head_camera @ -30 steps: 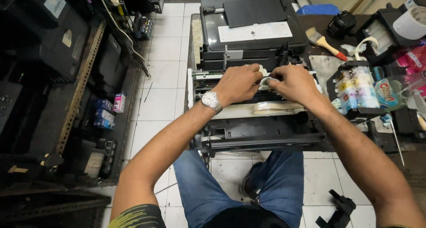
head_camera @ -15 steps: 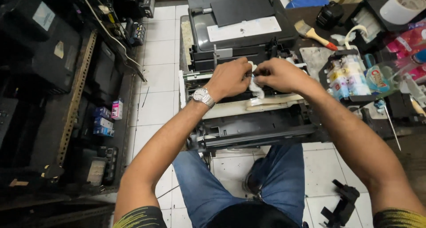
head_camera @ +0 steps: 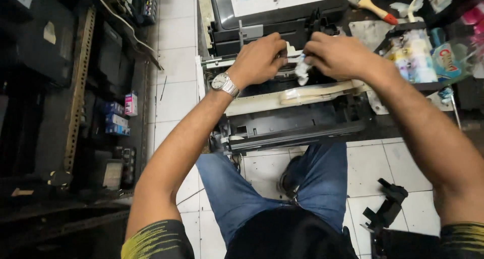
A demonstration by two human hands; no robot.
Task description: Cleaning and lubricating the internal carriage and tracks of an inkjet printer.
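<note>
Head view, looking straight down: opened printer (head_camera: 282, 123) across the knees, on a tiled floor (head_camera: 174, 37), casing off and inner frame exposed. Left hand (head_camera: 259, 60) curled over the upper rail, fingers bent down just beside the white wad (head_camera: 301, 73); impossible to tell whether gripping the rail or merely resting on it. Right hand (head_camera: 338, 54) clenched, fingertips pinching the top of the wad, with the wad hanging into the gap between both hands at the middle of the mechanism. For clean work at this step: brace with the left hand on the frame, not on thin parts; press the wad lightly and draw in one direction; fold to a fresh face once soiled; avoid snagging the cream ribbon strip (head_camera: 322, 91) lying just below the hands. Probable risk: torn fibres left behind in the mechanism. Materials: wad soft, crumpled, paper-like or cloth-like; frame of hard black plastic with pale metal rails; ribbon strip flat, flexible, slightly glossy. Metal-banded wristwatch (head_camera: 224, 83) on the left wrist. Beyond the hands, flat dark scanner lid (head_camera: 333, 2) with a white sheet on top. To the right, wooden-handled brush (head_camera: 368, 4) and a cluster of small ink bottles (head_camera: 411, 57). To the left, small coloured boxes (head_camera: 118, 120) on dark shelving. Near the right knee, loose angular black plastic part (head_camera: 385, 211) on the tiles.
</note>
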